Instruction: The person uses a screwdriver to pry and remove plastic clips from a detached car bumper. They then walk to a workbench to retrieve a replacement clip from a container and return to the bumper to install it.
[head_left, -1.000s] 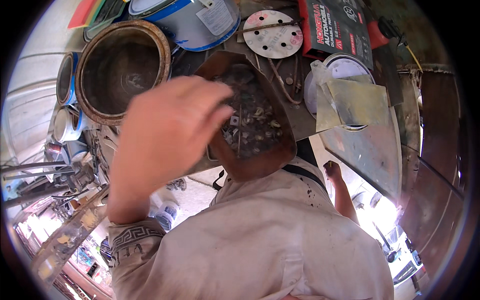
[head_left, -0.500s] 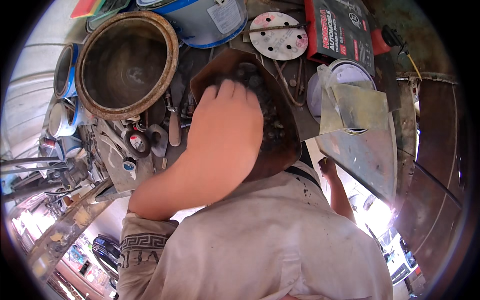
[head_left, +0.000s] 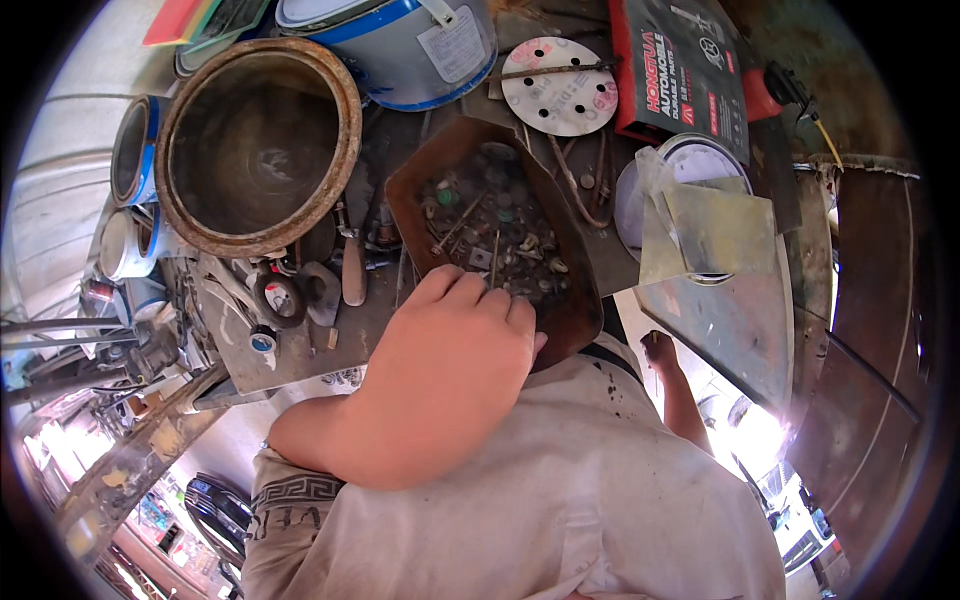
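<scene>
My left hand (head_left: 455,375) is closed, its back toward me, over the near-left edge of a rusty brown metal tray (head_left: 420,205). The fingertips curl down out of sight, so whether they pinch a small part or hold the tray's edge is hidden. Small hardware (head_left: 500,235) fills the tray: bolts, washers, a square nut plate (head_left: 480,258) and green-topped bits. Low on the right, beside my body, my right hand (head_left: 657,348) has its fingers curled in. Something small and yellowish may show there, too small to name.
Left of the tray stand a round rust-rimmed drum (head_left: 172,205) and a wooden-handled tool (head_left: 352,270). Behind are a blue-grey bucket (head_left: 400,60), a sanding disc (head_left: 560,110) and a red-and-black box (head_left: 640,60). Sandpaper sheets (head_left: 725,230) lie over a lidded can at right.
My left hand has drawn back toward me, from inside the tray to its near edge, uncovering the hardware. My right hand stays low at the right. The view has shifted slightly.
</scene>
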